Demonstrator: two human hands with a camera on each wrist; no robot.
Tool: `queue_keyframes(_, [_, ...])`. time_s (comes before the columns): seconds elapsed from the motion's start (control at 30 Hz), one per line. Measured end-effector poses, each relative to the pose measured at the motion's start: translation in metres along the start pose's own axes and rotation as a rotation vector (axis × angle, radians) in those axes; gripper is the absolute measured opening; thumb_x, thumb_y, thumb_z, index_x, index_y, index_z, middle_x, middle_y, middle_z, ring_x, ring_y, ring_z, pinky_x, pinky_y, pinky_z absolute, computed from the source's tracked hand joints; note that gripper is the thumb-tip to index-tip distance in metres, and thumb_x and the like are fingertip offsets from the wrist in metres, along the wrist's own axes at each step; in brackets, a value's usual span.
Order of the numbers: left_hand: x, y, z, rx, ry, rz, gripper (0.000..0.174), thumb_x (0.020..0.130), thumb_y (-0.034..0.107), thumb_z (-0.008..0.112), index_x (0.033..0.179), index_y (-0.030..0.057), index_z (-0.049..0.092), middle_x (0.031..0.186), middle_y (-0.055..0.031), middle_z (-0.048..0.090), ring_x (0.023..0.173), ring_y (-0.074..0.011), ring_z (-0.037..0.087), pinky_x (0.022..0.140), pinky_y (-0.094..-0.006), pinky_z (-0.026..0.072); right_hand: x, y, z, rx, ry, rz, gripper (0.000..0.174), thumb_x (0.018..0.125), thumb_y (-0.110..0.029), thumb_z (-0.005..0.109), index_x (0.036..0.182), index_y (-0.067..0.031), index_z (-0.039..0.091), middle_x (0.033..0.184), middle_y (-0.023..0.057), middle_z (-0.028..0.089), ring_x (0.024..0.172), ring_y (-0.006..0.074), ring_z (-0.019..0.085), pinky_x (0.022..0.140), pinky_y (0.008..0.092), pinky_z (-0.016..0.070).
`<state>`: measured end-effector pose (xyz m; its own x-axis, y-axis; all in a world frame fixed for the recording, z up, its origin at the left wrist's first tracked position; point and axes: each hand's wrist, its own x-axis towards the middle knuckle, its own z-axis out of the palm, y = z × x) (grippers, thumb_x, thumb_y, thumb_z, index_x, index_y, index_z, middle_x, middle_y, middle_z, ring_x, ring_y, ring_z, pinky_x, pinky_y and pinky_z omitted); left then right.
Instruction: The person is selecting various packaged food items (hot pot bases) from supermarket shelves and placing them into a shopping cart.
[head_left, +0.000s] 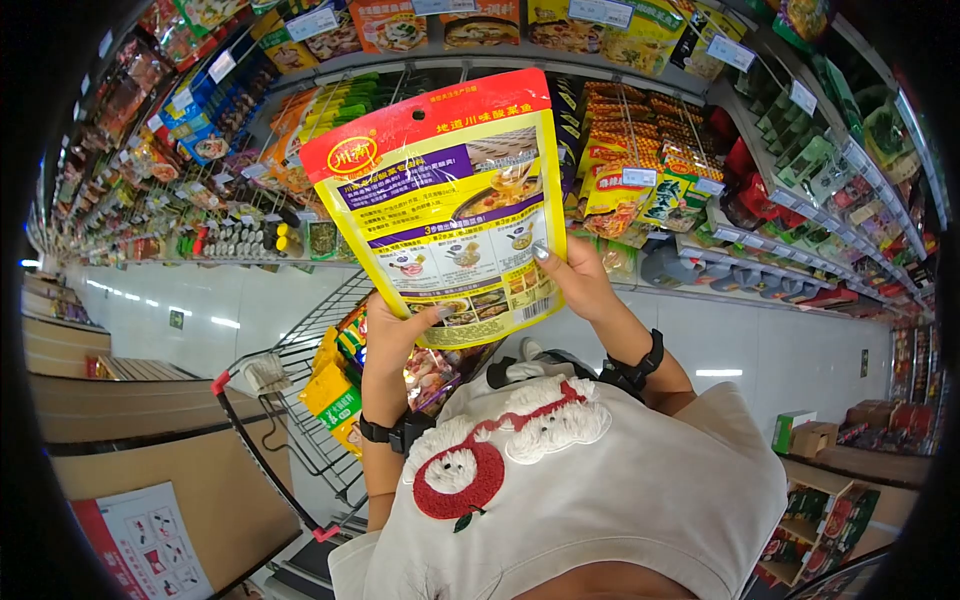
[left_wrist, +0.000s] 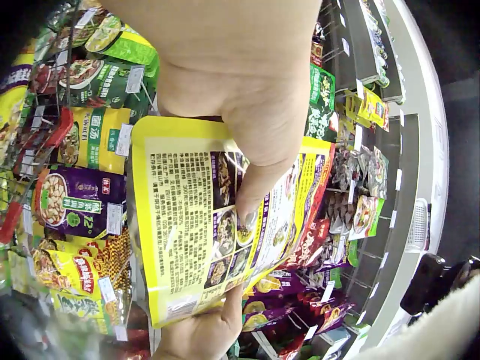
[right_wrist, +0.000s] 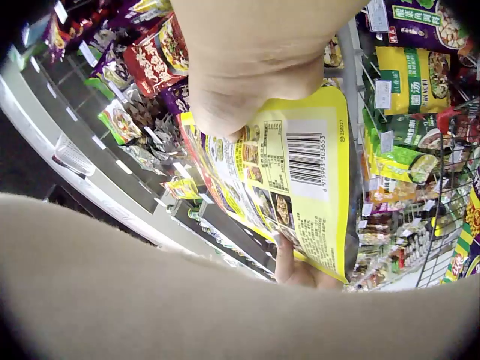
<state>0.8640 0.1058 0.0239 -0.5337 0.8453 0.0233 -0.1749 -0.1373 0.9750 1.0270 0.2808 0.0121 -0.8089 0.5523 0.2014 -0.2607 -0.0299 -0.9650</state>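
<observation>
A large yellow and red seasoning pouch (head_left: pixel 440 215) is held up in front of the chest, its printed back towards the head camera. My left hand (head_left: pixel 392 335) grips its lower left edge, with the thumb lying across the printed panel. At the right edge, my right hand (head_left: pixel 578 284) pinches the pouch between thumb and fingers; the fingers behind it are hidden. The left wrist view shows the pouch (left_wrist: pixel 187 217) close up with small pictures and text. A barcode on the pouch (right_wrist: pixel 311 161) faces the right wrist camera.
A wire shopping cart (head_left: pixel 290 390) stands at the left, holding a yellow and green packet (head_left: pixel 335 395) and other bags. Shelves of hanging packets (head_left: pixel 620 165) fill the far side. Price tags (head_left: pixel 640 177) stick out from the racks. Cardboard boxes (head_left: pixel 812 437) sit at the right.
</observation>
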Motion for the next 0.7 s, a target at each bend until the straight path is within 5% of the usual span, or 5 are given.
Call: queue_keyframes(0.7, [-0.030,0.000,-0.049,-0.049,0.007,-0.030,0.030,0.069,-0.004,0.067,0.097,-0.0031,0.058,0.092,-0.0100,0.064,0.080,-0.0142,0.061,0.071,-0.0269,0.0494,-0.010,0.013,0.058,0.063,0.030,0.095,0.025,0.090,-0.013,0.047,0.110,0.0009,0.052,0.100,0.0039,0.059,0.088,0.0086,0.054,0.077,0.0251,0.0451])
